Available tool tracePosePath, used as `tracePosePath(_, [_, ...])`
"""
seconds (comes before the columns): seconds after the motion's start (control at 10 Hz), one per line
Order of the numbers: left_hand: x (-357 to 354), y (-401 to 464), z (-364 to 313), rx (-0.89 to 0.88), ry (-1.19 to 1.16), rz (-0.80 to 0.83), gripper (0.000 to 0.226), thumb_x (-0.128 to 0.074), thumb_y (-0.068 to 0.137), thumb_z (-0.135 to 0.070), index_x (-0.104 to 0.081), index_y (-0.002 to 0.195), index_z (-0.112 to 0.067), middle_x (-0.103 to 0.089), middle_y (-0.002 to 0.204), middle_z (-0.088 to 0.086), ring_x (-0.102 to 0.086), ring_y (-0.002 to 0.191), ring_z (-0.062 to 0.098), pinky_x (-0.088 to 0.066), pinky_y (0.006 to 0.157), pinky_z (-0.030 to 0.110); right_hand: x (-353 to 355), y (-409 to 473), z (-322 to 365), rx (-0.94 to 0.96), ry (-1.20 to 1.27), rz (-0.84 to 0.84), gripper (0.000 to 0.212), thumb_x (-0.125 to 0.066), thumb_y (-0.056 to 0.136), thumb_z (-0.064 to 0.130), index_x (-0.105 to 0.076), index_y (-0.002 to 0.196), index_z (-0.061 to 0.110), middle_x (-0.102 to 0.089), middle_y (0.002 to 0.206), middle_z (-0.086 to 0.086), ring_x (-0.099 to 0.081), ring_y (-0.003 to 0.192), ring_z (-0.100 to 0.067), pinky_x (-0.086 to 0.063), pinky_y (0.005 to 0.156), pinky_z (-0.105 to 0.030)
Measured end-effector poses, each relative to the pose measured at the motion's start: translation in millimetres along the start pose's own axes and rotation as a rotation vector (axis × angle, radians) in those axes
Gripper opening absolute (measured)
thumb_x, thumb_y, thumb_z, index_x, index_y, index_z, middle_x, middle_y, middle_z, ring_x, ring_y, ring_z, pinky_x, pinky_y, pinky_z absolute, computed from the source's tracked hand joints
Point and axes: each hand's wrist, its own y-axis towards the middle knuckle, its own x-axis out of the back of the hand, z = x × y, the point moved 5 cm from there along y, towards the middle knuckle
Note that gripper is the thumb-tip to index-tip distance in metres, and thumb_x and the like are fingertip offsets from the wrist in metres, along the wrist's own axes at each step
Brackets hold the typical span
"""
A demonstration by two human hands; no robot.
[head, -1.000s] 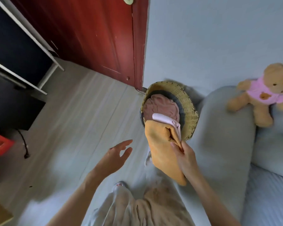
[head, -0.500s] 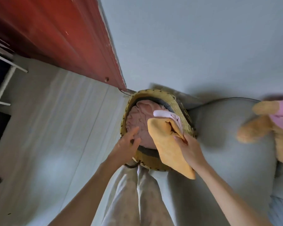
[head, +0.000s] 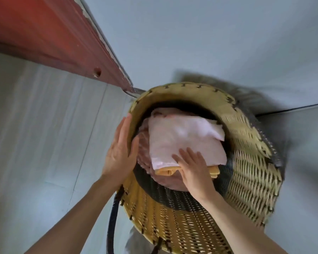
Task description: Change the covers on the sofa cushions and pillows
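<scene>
Covers: folded pale pink cover lying atop folded orange cover, both stacked on crumpled dusty-pink fabric inside woven basket, centre of frame. Orange layer visible only as a strip along the lower edge of the pink one.

Right hand: fingers straight and spread, pressed flat on the lower edge of the pink cover, gripping nothing. Left hand: flat against the basket's left rim, fingers extended along the outside, thumb lying over the rim toward the inside; no clamp on the rim evident.

Surroundings: red door in upper left of frame, pale floor at left, grey wall across the top. Dark cord or handle hanging below the basket's lower left edge; nature not determinable.

Step in hand, judged: settling the removed covers into the basket.

Recommended practice: keep the basket braced at the left rim, as wicker of this kind probably tips under one-sided pressure. Press down through the palm rather than the fingertips, so the fold holds. Seat the stack toward the basket's middle, clear of the rim. Check that no corner hangs over the edge before release. Soft cloth likely to spring back; ease pressure off slowly.
</scene>
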Motion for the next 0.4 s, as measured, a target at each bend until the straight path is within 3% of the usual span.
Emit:
tracePosePath(0.1, [-2,-1,5,-0.017,-0.054,-0.072,0.052,-0.032,0.099,-0.031,-0.009,0.143,-0.044,-0.023,0.149,-0.018,-0.024,0.123,-0.012,-0.024,0.103,0.018,-59,-7,-14,-0.130,-0.075,0.353,0.052,-0.065,0.075,0.046,-0.058,0.123,0.027,-0.038,0.147,-0.015,-0.034,0.135,-0.037,-0.030,0.096,-0.070])
tracePosePath(0.2, [-4,-3,8,-0.068,-0.114,-0.096,0.046,-0.029,0.100,-0.028,-0.014,0.141,-0.044,-0.019,0.137,-0.037,-0.015,0.114,-0.035,-0.016,0.093,-0.008,-100,-19,-23,-0.221,0.066,0.552,0.055,-0.042,0.095,0.048,-0.030,0.144,0.026,-0.003,0.158,-0.004,0.000,0.146,-0.025,-0.016,0.112,-0.056])
tracePosePath(0.3, [-4,0,12,-0.074,-0.158,-0.097,0.044,-0.026,0.102,-0.025,-0.015,0.140,-0.044,-0.018,0.133,-0.041,-0.016,0.115,-0.035,-0.017,0.093,-0.009,-101,-12,-21,-0.312,0.261,0.576,0.059,-0.040,0.096,0.045,-0.027,0.147,0.018,-0.018,0.156,-0.006,-0.018,0.142,-0.022,-0.024,0.114,-0.039])
tracePosePath(0.4, [-2,0,5,-0.053,-0.157,-0.052,0.045,-0.025,0.102,-0.024,-0.015,0.143,-0.040,-0.020,0.138,-0.033,-0.015,0.116,-0.034,-0.016,0.095,-0.009,-73,-7,-17,-0.450,0.630,0.525,0.037,-0.045,0.098,0.034,-0.048,0.130,0.017,-0.051,0.127,0.008,-0.058,0.094,0.000,-0.043,0.083,-0.007])
